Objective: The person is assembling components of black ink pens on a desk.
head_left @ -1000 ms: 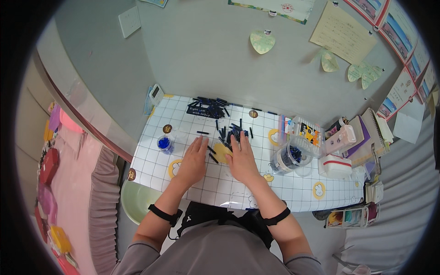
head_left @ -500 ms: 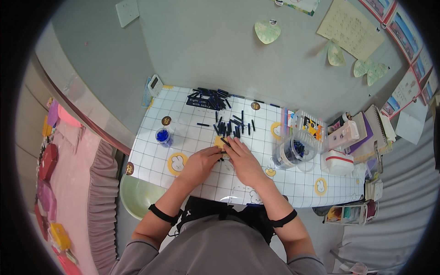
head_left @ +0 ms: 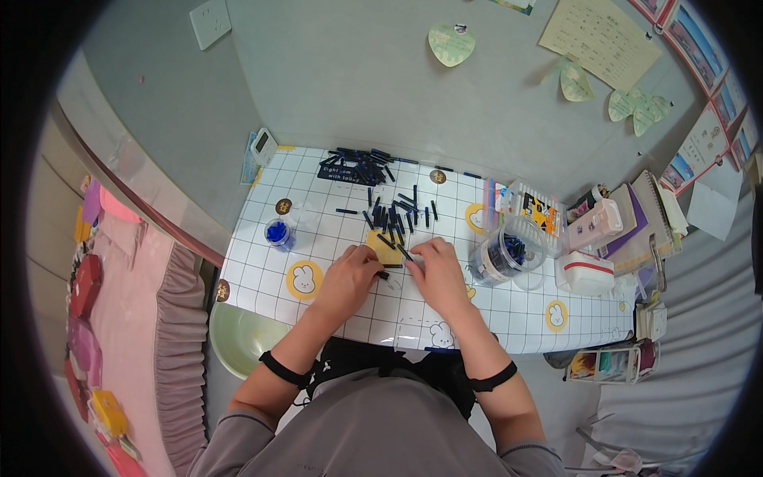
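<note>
My left hand (head_left: 347, 277) is closed at the near side of a yellow square pad (head_left: 384, 253), a short black piece (head_left: 384, 275) at its fingertips. Between the thumb and fingers of my right hand (head_left: 438, 274) is a slim dark ink cartridge (head_left: 404, 253), tilted over the pad's right edge. Other dark sticks of that kind lie on the pad and in a loose group (head_left: 391, 215) just beyond it. A bigger heap (head_left: 362, 165) of them is at the back. Small details at the left fingertips are hard to make out.
A small clear jar (head_left: 280, 235) of bright blue pieces stands at left. To the right, a large clear tub (head_left: 499, 260) holds more dark sticks, beside a white pouch (head_left: 586, 273) and upright books (head_left: 636, 215). A green basin (head_left: 242, 338) sits below the table's left edge.
My hands have moved apart, uncovering more of the yellow pad. The right hand, flat before, now pinches a dark cartridge. The view has shifted slightly.
</note>
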`<act>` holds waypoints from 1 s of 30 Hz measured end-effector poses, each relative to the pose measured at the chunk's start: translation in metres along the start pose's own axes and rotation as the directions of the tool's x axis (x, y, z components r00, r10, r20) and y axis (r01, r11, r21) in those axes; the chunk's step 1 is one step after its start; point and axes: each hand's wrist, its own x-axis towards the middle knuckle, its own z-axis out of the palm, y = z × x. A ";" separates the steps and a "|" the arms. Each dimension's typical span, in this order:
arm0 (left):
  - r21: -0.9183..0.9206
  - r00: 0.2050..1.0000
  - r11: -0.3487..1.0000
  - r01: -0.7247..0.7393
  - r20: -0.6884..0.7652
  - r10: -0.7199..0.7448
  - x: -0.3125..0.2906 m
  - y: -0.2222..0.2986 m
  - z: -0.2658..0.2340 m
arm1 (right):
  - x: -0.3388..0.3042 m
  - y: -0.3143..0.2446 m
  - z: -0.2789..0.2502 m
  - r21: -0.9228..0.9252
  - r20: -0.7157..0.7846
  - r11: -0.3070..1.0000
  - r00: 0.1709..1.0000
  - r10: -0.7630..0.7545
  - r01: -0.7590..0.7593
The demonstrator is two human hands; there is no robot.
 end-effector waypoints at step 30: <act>0.010 0.970 0.993 0.118 0.211 -0.118 0.009 -0.009 -0.002 | -0.002 -0.001 0.005 0.037 0.077 0.999 0.996 -0.038 0.036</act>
